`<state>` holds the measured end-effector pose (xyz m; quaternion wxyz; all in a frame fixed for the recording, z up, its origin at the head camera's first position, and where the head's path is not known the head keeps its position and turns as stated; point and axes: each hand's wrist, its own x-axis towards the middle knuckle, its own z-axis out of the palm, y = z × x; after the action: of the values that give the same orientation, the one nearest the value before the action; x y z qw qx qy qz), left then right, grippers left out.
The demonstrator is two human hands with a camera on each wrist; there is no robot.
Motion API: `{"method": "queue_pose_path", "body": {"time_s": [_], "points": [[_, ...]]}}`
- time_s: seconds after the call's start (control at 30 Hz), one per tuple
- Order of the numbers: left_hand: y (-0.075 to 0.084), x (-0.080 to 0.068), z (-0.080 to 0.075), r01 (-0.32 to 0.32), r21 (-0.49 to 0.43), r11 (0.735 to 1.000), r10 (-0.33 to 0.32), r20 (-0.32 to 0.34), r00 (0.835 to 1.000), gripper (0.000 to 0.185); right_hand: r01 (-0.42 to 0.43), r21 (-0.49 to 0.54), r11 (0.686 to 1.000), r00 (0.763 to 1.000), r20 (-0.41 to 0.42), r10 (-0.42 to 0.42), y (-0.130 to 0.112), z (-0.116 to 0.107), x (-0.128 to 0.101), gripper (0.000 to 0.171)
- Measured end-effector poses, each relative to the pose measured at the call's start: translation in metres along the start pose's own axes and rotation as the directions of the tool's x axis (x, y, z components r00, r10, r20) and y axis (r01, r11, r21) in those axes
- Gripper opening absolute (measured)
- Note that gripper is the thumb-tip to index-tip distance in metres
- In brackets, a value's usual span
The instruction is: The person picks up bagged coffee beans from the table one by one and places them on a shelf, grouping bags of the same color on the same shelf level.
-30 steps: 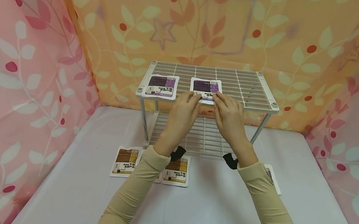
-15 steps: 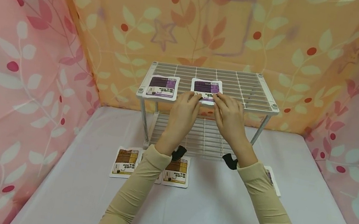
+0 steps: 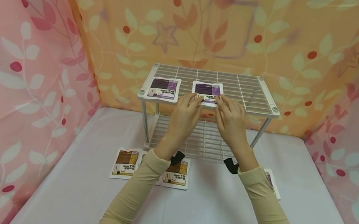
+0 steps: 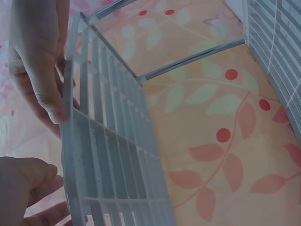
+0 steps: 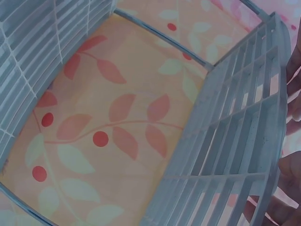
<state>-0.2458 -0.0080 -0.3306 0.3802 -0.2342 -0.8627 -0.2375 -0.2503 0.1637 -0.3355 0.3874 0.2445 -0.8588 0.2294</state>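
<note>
In the head view, a white-bordered packet with a purple and white label lies at the front edge of the wire rack's upper shelf. My left hand touches its near left corner and my right hand its near right corner, fingers fairly straight. A second purple packet lies to the left on that shelf. Seen from below in the left wrist view, the left hand is at the shelf edge. The right wrist view has the right hand at the same edge, partly cut off.
Brown-labelled packets lie on the white table in front of the rack, one mostly behind the left sleeve. Another packet is partly covered by the right sleeve. The rack's lower wire shelf sits below, and patterned cloth walls surround the table.
The head view has shifted slightly, so the scene appears a little lower. Both hands stay at the packet, which keeps its place on the shelf.
</note>
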Motion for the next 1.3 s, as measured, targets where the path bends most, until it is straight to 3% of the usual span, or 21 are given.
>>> {"method": "queue_pose_path", "body": {"time_s": [0.3,0.67,1.3], "points": [[0.001,-0.008,0.005,-0.083,-0.097,0.992,0.077,-0.066,0.995,0.034,0.017,0.046,0.999,0.995,-0.102,-0.012,0.004,0.000,-0.011,0.031],[0.008,-0.022,0.016,-0.199,-0.110,0.974,0.183,-0.143,0.973,0.031,0.069,0.079,0.994,0.979,-0.199,-0.052,0.008,-0.001,-0.028,0.031],[0.022,-0.045,0.036,-0.223,-0.129,0.966,0.212,-0.098,0.972,0.033,0.082,0.099,0.992,0.961,-0.272,-0.052,0.025,-0.008,-0.061,0.035]]}}
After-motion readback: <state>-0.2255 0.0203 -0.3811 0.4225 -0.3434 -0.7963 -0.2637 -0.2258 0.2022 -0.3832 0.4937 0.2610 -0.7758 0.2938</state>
